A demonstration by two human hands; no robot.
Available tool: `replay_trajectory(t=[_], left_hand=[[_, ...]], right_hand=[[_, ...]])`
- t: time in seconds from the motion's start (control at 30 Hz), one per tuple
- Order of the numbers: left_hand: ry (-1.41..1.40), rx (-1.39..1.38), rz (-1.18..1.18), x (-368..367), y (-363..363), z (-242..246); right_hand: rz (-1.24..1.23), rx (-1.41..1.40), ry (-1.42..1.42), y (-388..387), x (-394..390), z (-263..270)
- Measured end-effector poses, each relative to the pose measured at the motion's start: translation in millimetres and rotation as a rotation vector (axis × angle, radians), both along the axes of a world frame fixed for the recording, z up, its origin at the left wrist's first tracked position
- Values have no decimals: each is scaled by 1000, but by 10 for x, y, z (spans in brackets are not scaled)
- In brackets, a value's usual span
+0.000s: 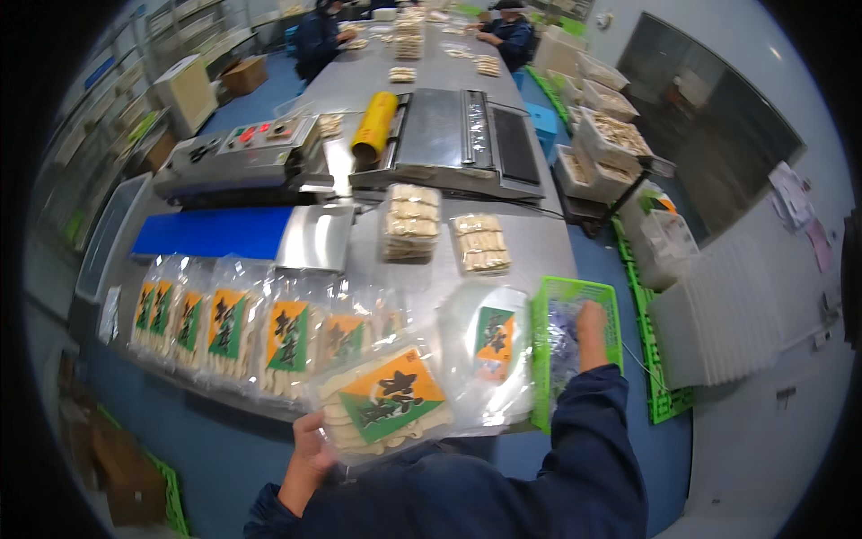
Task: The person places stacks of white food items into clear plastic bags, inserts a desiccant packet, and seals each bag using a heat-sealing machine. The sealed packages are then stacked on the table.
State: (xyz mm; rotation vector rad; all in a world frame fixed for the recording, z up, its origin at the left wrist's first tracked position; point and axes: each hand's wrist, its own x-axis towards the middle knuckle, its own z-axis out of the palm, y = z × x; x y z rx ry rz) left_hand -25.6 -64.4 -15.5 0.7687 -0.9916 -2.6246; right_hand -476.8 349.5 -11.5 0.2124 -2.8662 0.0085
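A clear plastic bag (387, 404) of pale, stick-shaped food, probably mushrooms, is gripped at its left side by my left hand (313, 445). Its orange and green label bears writing. My right hand (592, 323) reaches into a bright green plastic basket (611, 296). Small clear-purplish packets (562, 337) fill that basket. My right fingers are blurred, and whether they hold a packet is not visible. Flat, unfilled labelled bags (495, 343) lie in a stack between the basket and the held bag. Filled bags (225, 323) stand in a row on the left.
Stacked trays (412, 222) of the pale food and another tray pile (481, 244) stand on the steel table (377, 296). Behind them are a film wrapping machine (431, 128), a yellow roll (374, 128) and a control-panel machine (236, 158). Two people work at the far end.
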Motion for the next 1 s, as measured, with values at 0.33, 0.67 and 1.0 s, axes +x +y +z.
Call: replay_trajectory(t=[0.33, 0.67, 1.0], left_hand=[[26, 423, 57, -53, -82, 917], [241, 547, 20, 161, -219, 1098], [232, 40, 631, 502, -1887, 1332]], right_hand=[[404, -1082, -903, -1939, 1797, 1950], [942, -794, -1190, -3303, 2286, 1605], [187, -1275, -503, -2217, 1981, 1037]])
